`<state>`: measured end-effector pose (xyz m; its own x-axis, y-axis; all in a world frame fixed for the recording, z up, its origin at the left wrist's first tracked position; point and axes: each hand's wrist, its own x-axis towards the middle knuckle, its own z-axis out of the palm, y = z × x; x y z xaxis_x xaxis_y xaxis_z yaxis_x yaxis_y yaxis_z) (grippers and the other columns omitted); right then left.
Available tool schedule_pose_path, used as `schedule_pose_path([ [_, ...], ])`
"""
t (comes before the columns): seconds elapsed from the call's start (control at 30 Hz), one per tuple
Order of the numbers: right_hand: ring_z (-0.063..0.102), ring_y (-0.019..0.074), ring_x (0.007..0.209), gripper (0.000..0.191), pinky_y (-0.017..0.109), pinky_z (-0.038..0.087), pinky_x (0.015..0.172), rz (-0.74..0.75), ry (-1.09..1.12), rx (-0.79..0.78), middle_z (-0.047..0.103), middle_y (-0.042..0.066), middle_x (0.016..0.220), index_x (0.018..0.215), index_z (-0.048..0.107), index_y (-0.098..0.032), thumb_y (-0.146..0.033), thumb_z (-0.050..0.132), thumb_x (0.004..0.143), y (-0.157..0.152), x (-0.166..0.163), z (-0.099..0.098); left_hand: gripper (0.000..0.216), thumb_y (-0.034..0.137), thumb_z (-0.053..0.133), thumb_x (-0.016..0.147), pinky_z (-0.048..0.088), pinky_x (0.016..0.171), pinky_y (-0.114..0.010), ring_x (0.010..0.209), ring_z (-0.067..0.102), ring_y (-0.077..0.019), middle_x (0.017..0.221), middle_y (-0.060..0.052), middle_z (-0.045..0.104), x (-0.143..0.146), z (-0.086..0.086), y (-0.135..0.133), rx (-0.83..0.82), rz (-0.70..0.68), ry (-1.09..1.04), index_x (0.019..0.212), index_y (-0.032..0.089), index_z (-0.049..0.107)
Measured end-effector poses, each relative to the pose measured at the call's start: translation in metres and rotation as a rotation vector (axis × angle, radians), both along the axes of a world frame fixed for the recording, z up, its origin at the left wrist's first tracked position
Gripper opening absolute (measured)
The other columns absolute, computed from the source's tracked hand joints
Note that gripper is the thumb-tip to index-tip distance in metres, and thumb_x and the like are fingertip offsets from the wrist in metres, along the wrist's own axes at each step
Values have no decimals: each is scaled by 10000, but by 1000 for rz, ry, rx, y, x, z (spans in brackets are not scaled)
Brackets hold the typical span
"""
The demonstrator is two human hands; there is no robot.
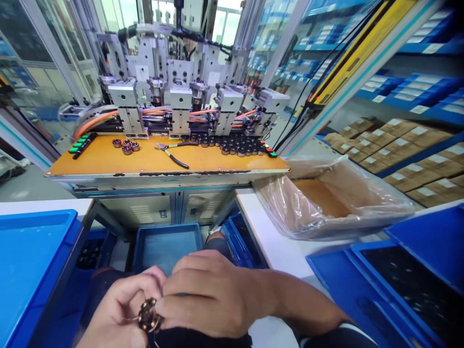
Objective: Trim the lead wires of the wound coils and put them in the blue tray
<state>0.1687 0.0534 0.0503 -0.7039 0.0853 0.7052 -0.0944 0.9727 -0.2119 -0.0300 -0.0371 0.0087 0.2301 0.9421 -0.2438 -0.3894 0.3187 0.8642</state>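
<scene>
A small motor stator (148, 316), a ring with copper windings, is low in the head view, with thin wire ends sticking out. My left hand (119, 309) grips it between thumb and fingers. Close against its right side, my right hand (206, 295) is closed, with its thumb at the ring's edge. The right fingertips are hidden behind the hand, so what they pinch cannot be made out. Both hands are above my lap, in front of a blue tray (168, 229) on a lower level.
An orange bench (152, 162) carries pliers (176, 153), a few copper-wound stators (126, 146) and many dark cylindrical parts (241, 145) beneath a clamping machine (180, 99). On the right are a plastic-lined carton (290, 208) and blue bins (366, 249); on the left, a blue tray (36, 220).
</scene>
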Motion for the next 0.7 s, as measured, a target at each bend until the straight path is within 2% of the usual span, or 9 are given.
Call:
schedule_pose_path([
  [0.2,603,138,656,217,257,484,579,28,127,86,714,36,766,804,731,-108,-125,567,945,2,-6,-6,420,518,886,557,304,603,-220,658,421,-99,764,21,514,0,1,-1,1,-68,-47,758,202,695],
  [0.37,596,137,633,216,257,481,558,23,193,45,703,44,736,819,723,-101,-132,557,954,1,-9,-15,397,513,885,573,312,616,-226,669,417,-102,758,24,492,0,3,3,35,-63,-18,740,209,693],
  [0.53,633,105,666,198,211,520,642,-101,336,-132,703,53,734,852,682,-83,-168,557,979,-14,-16,-27,296,438,875,628,384,609,-222,673,470,-103,842,-5,538,-9,0,3,127,-12,135,802,233,752],
  [0.63,635,84,658,156,176,518,654,-201,334,-284,684,38,722,849,662,-99,-173,589,965,-25,-21,-33,222,293,850,685,472,645,-231,717,569,-122,962,-34,600,-17,-6,1,278,20,286,898,298,787],
  [0.7,631,76,648,163,162,515,649,-254,352,-355,675,26,719,846,641,-118,-195,578,974,-30,-24,-37,265,201,821,710,523,708,-250,800,638,-159,1014,-46,638,-19,-10,0,386,57,362,935,339,794],
])
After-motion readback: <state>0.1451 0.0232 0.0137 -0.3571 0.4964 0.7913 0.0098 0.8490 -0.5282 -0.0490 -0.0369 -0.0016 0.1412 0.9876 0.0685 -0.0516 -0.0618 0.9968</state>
